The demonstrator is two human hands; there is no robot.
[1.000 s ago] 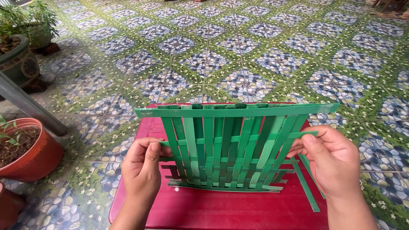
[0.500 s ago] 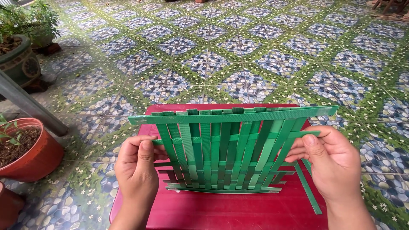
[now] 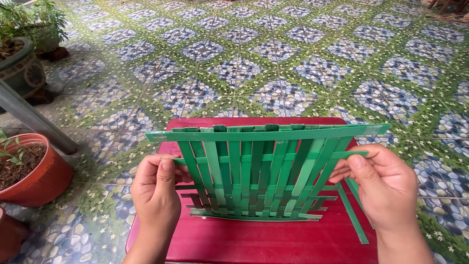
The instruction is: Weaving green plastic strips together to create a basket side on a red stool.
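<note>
— Patterned floor tiles [image 3: 293, 58] all around, blue pebble diamonds and green borders; red plastic desk [image 3: 273, 244] at the centre. Changed since a second ago?

— Barely. Woven green strap panel [image 3: 256, 171] tipped a little more upright and raised slightly, top strip now sloping up toward 3 o'clock. Both grips as before, at the same two ends of the upper cross strip.

— Meaning for the weaving?

— Probably an adjustment of that cross strip, pulled snug against the top band; no new strip added between the pictures.

— Left hand [image 3: 156, 188]?

— Closed in a pinch on the left end of the cross strip, thumb on top, at 9 o'clock of the panel.

— Right hand [image 3: 383, 188]?

— Pinching the right end of the same strip at 3 o'clock, fingers curled behind.

— Look of the panel?

— Flat ribbed plastic straps in two greens, uprights crossed by several horizontals, tighter at 6 o'clock, looser and splayed toward the right. Held on edge, lower edge on or just above the desk. One loose green strap [image 3: 354, 212] trailing toward 5 o'clock.

— Elsewhere?

— Terracotta pot [image 3: 34, 176] with soil at 9 o'clock, grey pole [image 3: 34, 120] slanting beside it, dark glazed planter [image 3: 22, 68] at 10 o'clock.
</note>
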